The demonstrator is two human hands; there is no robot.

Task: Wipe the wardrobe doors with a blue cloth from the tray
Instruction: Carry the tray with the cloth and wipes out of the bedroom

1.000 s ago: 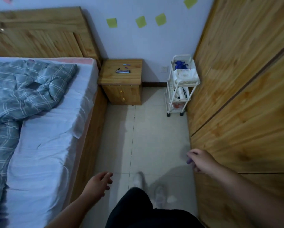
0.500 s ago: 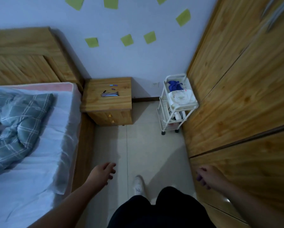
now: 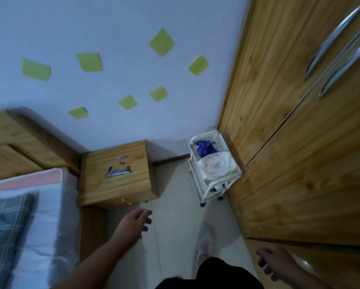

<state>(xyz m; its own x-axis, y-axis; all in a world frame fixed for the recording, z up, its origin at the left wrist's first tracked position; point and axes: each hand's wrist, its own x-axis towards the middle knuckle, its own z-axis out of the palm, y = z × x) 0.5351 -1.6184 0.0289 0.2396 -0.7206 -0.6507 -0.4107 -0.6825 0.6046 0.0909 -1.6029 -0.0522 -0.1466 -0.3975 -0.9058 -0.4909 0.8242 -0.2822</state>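
White wheeled cart on tiled floor, blue cloth and white pack in top tray

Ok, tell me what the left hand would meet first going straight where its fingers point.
Likely the white cart, near its lower shelves; the left hand points past the nightstand corner over open floor. Depth is unclear.

The room is dim and bluish. Everything looks a bit blurry. Lines bend at the edges. The handles shine a little.
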